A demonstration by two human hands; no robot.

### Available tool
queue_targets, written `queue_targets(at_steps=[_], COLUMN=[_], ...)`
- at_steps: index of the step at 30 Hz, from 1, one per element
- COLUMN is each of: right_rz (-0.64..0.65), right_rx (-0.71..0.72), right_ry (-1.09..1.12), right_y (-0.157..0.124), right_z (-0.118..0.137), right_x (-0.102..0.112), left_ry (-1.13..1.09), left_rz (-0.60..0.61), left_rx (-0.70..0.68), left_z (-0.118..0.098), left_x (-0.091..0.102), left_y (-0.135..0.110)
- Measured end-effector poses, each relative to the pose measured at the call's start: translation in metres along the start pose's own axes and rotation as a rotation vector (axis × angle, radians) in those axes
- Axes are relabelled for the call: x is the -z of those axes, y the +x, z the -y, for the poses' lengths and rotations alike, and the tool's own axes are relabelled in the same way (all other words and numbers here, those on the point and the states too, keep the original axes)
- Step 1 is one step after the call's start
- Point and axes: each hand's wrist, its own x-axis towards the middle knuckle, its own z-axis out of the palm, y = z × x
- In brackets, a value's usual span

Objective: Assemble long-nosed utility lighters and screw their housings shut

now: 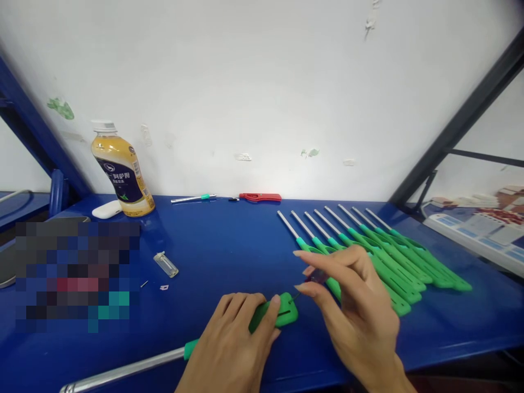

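My left hand (235, 333) presses down on a green lighter with a long metal tube (131, 369), which lies on the blue table. The lighter's handle end, with a dark slot and a small hole, sticks out to the right of my fingers; its middle is hidden under the hand. Between the thumb and fingertips of my right hand (356, 311) is a small screwdriver (318, 276) with a dark purplish handle. Its thin shaft points down and left, with the tip at the hole near the lighter's end. Whether the tip sits inside the hole is unclear.
Several green lighters (393, 267) lie in a row at right. At the wall are a red lighter handle (262, 197), a separate metal tube (192, 199), a drink bottle (125, 174) and a white case (107, 209). A clear plastic piece (166, 264) lies left, near a blurred-out area.
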Motion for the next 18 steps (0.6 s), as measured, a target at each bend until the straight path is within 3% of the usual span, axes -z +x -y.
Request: queue_targets(at_steps=[4,11,16,18], right_rz=[0.112,0.0,0.112,0.092], right_rx=[-0.041,-0.052,-0.07,-0.086], right_ry=[0.142,0.111,0.167,0.188], right_y=[-0.0016,-0.0019,-0.0019,-0.0023], right_z=[-0.0017,-0.0006,-0.0019,-0.0026], right_x=[-0.0003,-0.0055,-0.0015,-0.0017], left_ry=[0.002,-0.002,0.008,0.013], left_rz=[0.005,0.008,-0.004,-0.005], left_rx=[-0.006,-0.002,-0.009,-0.011], left_z=[-0.0001,-0.0011,-0.0007,-0.0006], left_x=[-0.0003,0.0004,-0.0001,-0.0002], left_y=[0.0009,-0.0006,0.0002,0.0003])
